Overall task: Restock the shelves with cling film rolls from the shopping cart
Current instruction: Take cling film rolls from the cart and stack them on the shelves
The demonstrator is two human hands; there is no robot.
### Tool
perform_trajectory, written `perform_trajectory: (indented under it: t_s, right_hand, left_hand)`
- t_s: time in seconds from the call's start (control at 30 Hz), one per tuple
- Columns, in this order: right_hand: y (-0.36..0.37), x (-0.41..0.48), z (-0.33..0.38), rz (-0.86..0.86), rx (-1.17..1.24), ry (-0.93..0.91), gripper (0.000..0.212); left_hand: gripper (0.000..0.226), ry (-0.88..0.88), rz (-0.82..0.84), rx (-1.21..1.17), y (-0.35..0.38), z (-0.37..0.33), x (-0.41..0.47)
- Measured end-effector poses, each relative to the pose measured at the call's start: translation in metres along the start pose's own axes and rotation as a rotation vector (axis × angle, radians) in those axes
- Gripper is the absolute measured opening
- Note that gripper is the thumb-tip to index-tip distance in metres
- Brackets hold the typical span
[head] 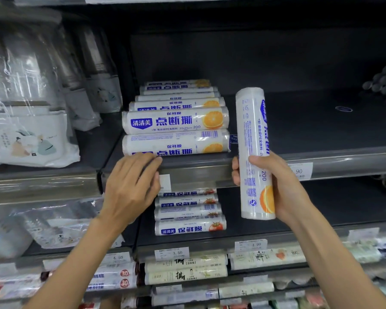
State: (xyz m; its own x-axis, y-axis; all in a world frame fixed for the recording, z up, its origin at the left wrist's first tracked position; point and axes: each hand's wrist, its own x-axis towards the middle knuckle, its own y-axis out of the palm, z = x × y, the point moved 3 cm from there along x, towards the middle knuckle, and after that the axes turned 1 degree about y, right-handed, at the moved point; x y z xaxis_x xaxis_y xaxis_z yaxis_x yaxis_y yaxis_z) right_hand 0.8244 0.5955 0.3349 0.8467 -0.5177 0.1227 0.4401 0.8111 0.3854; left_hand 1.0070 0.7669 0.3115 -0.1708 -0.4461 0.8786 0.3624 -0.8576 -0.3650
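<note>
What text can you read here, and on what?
"清清美 点断撕", "20x25cm 200": stacked rolls, upper shelf.
"200": held roll, in the right hand.
"清清美 保鲜膜": tomato rolls below.
"3.50", "1.90": price tags.
"30": red-badge packs.
Barcodes, small print: too blurred.

1. Upper dark shelf (321, 134): orange-print cling film rolls (176, 121) lie crosswise, side by side in a row from front to back, at its left end;
2. Lower shelf (299, 208): tomato-print cling film rolls (189, 228) lie likewise at its left;
3. Neighbouring left shelf (91, 148): clear-wrapped packs (31, 130) rest on it.
</note>
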Motion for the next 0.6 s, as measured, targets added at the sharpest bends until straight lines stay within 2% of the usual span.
perform_trajectory:
  t_s: [0.07,0.17,0.43,0.53,0.6]
  right_hand:
    - [0.001,0.003,0.007,0.003,-0.040,-0.004,0.051]
    - [0.000,0.011,0.030,-0.023,-0.230,-0.054,0.053]
    - [0.006,0.096,0.115,-0.032,-1.119,-0.459,0.052]
    - [0.010,0.154,0.123,-0.063,-1.406,-0.391,0.064]
    - [0.017,0.193,0.118,-0.003,-1.486,-0.343,0.070]
  left_hand:
    - [0.019,0.001,0.022,0.014,0.005,0.009,-0.007]
    - [0.021,-0.007,0.033,0.059,0.010,0.018,-0.010]
    - [0.017,0.008,-0.021,0.098,0.014,0.019,-0.011]
    - [0.017,-0.001,-0.029,0.108,0.015,0.018,-0.012]
    - [0.017,-0.003,-0.031,0.117,0.016,0.018,-0.013]
